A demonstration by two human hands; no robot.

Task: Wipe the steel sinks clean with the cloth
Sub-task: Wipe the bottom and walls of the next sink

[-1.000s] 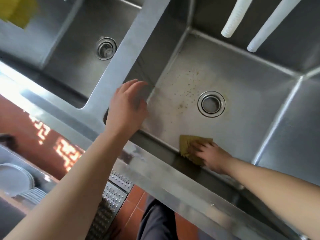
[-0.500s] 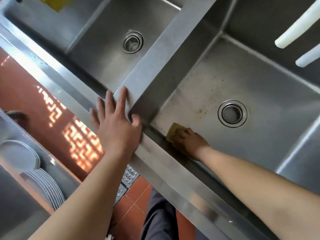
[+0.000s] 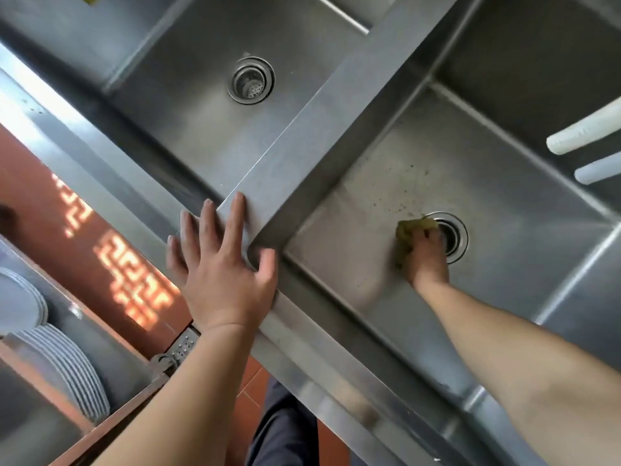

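One cloth (image 3: 408, 230) under right-hand fingers (image 3: 425, 235)

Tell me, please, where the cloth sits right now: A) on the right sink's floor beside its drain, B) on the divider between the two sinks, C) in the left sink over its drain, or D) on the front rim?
A: the right hand presses the cloth on the right sink floor at its drain.
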